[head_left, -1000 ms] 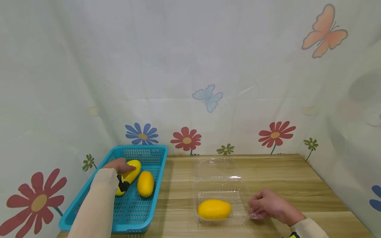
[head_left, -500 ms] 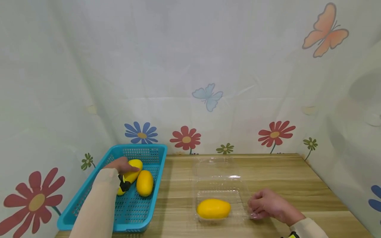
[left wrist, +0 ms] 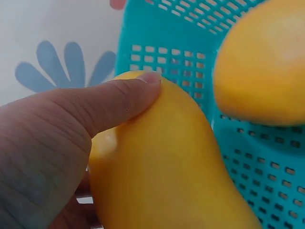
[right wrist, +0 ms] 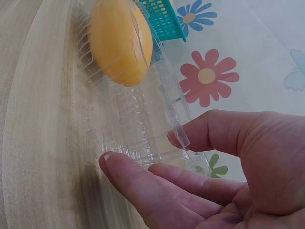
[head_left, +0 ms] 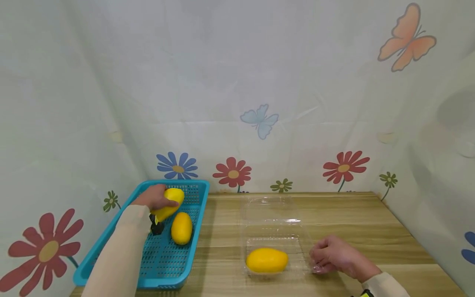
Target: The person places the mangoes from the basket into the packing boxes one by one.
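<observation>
My left hand [head_left: 153,198] grips a yellow mango [left wrist: 167,162] over the far part of the blue plastic basket [head_left: 159,284]. In the left wrist view its thumb lies along the mango's upper side, and the other fingers are mostly hidden behind the fruit. A second mango [head_left: 182,228] rests on the basket floor. On the table, a clear hinged plastic container [right wrist: 109,114] stands with its lid [head_left: 267,210] laid back, and one mango [head_left: 267,260] lies inside it. My right hand [head_left: 335,253] pinches the container's right edge between thumb and fingers.
A wood-grain table [head_left: 356,218] carries the basket at left and the container near the middle. Behind and beside it hangs a pale curtain [head_left: 208,82] with flowers and butterflies. The basket's raised rim stands between the held mango and the container.
The left hand has raised its mango from the basket floor and shifted it away from me and slightly right. My right hand and the container have stayed put.
</observation>
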A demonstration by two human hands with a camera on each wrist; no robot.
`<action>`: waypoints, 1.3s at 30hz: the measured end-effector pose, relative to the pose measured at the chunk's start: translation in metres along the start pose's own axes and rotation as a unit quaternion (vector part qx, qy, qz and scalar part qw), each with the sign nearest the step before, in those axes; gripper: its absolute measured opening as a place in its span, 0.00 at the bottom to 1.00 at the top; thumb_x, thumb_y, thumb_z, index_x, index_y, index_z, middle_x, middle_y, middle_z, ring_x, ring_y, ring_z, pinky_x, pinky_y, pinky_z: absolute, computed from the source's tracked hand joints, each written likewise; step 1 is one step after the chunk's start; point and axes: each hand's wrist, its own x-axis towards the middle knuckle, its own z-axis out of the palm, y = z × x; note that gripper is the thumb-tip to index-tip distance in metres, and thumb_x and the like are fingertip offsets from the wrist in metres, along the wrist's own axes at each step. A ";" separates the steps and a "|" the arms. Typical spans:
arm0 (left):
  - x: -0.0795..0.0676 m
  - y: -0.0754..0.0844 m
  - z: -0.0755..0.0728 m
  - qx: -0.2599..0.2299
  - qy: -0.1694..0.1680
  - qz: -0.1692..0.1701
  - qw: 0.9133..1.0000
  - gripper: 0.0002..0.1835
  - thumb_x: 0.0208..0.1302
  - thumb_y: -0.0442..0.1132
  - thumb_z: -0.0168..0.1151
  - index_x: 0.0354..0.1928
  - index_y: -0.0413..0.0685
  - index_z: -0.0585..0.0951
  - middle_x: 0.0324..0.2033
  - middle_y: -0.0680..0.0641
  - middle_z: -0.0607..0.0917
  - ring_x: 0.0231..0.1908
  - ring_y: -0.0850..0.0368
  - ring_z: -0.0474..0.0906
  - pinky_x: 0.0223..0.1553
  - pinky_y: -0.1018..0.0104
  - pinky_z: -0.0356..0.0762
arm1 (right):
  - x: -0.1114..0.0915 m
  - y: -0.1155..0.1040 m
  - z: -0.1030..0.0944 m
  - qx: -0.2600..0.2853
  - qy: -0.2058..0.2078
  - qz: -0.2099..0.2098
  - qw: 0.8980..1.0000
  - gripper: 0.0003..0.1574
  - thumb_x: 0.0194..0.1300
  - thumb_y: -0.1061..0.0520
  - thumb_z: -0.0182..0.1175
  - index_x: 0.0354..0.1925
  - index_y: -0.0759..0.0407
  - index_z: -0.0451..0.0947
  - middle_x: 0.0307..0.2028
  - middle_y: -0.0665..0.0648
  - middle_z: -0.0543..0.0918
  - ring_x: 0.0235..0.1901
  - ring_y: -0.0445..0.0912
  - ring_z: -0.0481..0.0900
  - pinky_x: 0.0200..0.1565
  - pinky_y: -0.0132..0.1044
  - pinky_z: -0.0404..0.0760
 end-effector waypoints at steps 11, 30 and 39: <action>-0.006 0.032 -0.016 0.008 0.012 0.037 0.999 0.35 0.59 0.55 0.73 0.58 0.36 0.73 0.43 0.39 0.84 0.37 0.48 0.79 0.38 0.58 0.81 | 0.000 -0.002 0.000 -0.003 0.000 0.009 1.000 0.15 0.69 0.65 0.57 0.46 0.79 0.78 0.30 0.56 0.85 0.29 0.41 0.84 0.36 0.35 0.89; -0.019 0.090 -0.016 0.022 0.058 0.110 0.992 0.35 0.55 0.56 0.76 0.58 0.43 0.75 0.43 0.45 0.84 0.39 0.50 0.78 0.43 0.56 0.80 | -0.001 0.001 0.000 0.002 0.005 0.006 1.000 0.18 0.67 0.66 0.58 0.48 0.82 0.77 0.31 0.57 0.86 0.28 0.41 0.84 0.37 0.36 0.89; -0.028 0.124 -0.012 0.020 0.049 0.133 0.990 0.35 0.54 0.56 0.77 0.57 0.46 0.75 0.43 0.46 0.83 0.40 0.52 0.78 0.46 0.55 0.82 | -0.001 -0.001 0.002 0.003 0.003 0.010 1.000 0.16 0.71 0.64 0.57 0.47 0.80 0.77 0.31 0.57 0.86 0.28 0.41 0.84 0.36 0.35 0.89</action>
